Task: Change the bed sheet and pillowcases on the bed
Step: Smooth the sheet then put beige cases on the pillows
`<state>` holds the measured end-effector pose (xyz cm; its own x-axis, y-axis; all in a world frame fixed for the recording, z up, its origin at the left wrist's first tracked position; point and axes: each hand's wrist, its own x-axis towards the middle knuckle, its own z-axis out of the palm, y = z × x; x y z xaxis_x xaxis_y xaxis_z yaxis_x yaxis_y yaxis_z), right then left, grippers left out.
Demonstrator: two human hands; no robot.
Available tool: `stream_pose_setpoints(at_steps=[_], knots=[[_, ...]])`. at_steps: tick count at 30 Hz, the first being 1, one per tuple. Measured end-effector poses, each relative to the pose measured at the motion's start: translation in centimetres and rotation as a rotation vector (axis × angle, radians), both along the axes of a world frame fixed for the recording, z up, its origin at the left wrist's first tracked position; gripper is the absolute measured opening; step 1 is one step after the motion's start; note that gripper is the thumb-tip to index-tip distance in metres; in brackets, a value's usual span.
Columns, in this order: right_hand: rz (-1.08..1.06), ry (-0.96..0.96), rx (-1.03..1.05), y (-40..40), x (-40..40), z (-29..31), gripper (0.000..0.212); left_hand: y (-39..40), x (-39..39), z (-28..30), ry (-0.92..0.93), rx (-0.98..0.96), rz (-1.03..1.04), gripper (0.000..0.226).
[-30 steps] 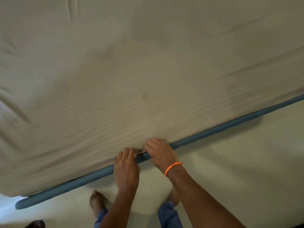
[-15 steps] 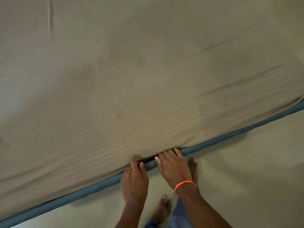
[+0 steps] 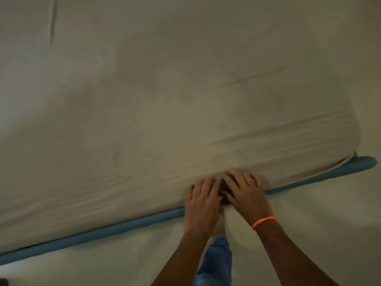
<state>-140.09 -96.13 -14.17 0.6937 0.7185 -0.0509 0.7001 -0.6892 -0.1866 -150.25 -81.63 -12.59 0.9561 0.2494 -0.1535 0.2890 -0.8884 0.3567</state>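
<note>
A beige striped bed sheet (image 3: pixel 165 112) covers the mattress and fills most of the view. Along its near side runs the blue padded bed edge (image 3: pixel 115 228). My left hand (image 3: pixel 203 205) and my right hand (image 3: pixel 245 195) lie side by side on the sheet's lower edge, fingers spread and fairly straight, pressing the fabric where it meets the blue edge. An orange cord circles my right wrist. The fingertips are partly sunk in the fold, so what they touch beneath is hidden. The mattress's right corner (image 3: pixel 350 149) shows, with the sheet wrapped round it.
Pale floor (image 3: pixel 309 234) lies below the bed edge. My bare foot and blue trouser leg (image 3: pixel 216 256) stand close to the bed between my arms. A dark object (image 3: pixel 3 282) shows at the bottom left corner.
I have shifted right along the bed, so the mattress's right corner has come into view. Both hands have moved up from the blue edge onto the sheet's hem, now closer together.
</note>
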Motion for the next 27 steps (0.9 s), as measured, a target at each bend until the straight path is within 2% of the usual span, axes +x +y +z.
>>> stream_pose_setpoints(at_steps=[4,8,11,13,15,18,22,25,27], knots=[[0.098,0.011,0.048,-3.9,3.6,0.8,0.035,-5.0,4.8,0.8,0.082,0.005,0.030,0.063],[0.136,0.100,0.073,-4.0,5.7,1.2,0.034,-6.9,7.2,0.7,0.020,0.030,0.107,0.040],[-0.007,0.180,0.093,-4.9,7.6,0.9,0.029,-7.3,8.8,0.4,0.012,0.064,0.139,0.021],[-0.067,0.152,0.101,-6.4,9.1,0.8,0.020,-8.1,9.3,0.0,0.040,0.091,0.100,0.011],[-0.034,0.070,0.095,-8.0,10.2,0.8,0.018,-9.3,9.7,0.0,0.058,0.093,0.077,0.020],[0.045,0.057,0.085,-10.8,11.9,0.6,0.036,-11.6,11.7,0.6,-0.019,0.018,0.214,0.034],[0.041,0.001,0.084,-14.8,14.3,0.2,0.036,-14.3,14.4,-0.2,-0.117,0.057,0.202,0.032],[0.160,-0.055,0.158,-15.1,16.1,0.0,0.024,-15.7,15.9,-1.5,-0.177,0.091,0.252,0.015],[0.218,-0.036,0.184,-14.3,17.5,-0.2,0.021,-16.5,16.8,-2.4,-0.152,0.123,0.289,0.013]])
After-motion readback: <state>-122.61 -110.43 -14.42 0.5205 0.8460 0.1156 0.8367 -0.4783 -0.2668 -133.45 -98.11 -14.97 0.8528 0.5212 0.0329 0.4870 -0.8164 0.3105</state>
